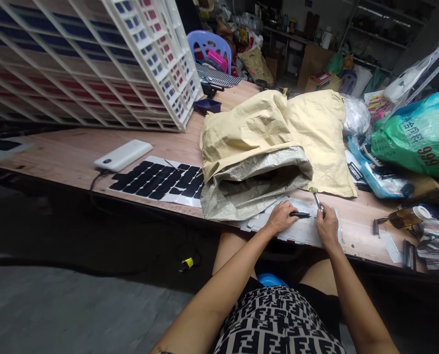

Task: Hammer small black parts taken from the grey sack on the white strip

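Note:
My left hand (281,217) is closed on a small, narrow black piece (300,215) that sticks out to the right from its fingertips. A slim silver tool with a greenish tip (316,197) points up and away from my right hand (328,225), whose fingers are wrapped round its lower end. The tool's exact kind is too small to tell. Beneath both hands lies a pale grey sheet (300,233) at the table's near edge. Just beyond the left hand, a yellow woven sack (245,132) lies with its grey-lined mouth facing me; its inside is dark.
A second yellow sack (318,137) lies behind. To the left are strips of black pieces (153,179), a white power bank (123,155) with a cable, and a large white basket (94,64). A brown bottle (405,217) and green bag (414,137) are on the right.

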Tool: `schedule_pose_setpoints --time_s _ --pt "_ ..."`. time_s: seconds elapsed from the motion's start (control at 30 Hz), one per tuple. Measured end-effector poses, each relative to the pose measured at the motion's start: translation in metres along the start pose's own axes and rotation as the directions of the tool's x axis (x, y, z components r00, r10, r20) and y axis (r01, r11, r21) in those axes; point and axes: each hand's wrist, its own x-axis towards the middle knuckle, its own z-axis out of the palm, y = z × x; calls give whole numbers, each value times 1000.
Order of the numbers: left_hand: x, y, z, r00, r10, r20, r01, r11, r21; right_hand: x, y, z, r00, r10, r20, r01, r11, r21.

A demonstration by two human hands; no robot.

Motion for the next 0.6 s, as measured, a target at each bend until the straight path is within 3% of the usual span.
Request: schedule_pose_setpoints --time_s 0.1,0.2,0.37,0.5,0.6 --pt "-1 0 1 1000 4 -1 -4 1000 2 40 12 10 992 120 -45 -127 965 -230" --pt "1 -1 0 1000 12 -4 -12 1000 -1 56 20 21 978 200 -66 -209 894 -396" --pt "-2 5 -9 997 61 -42 -62 998 -24 49 24 33 990 85 -110 -131 831 -541" --pt "-48 15 -3 964 251 -94 -260 960 -103 46 25 35 992 78 -102 -122 818 -562" --pt "-102 14 20 907 420 32 -411 899 -150 47 25 36 993 71 -97 -114 813 -571"
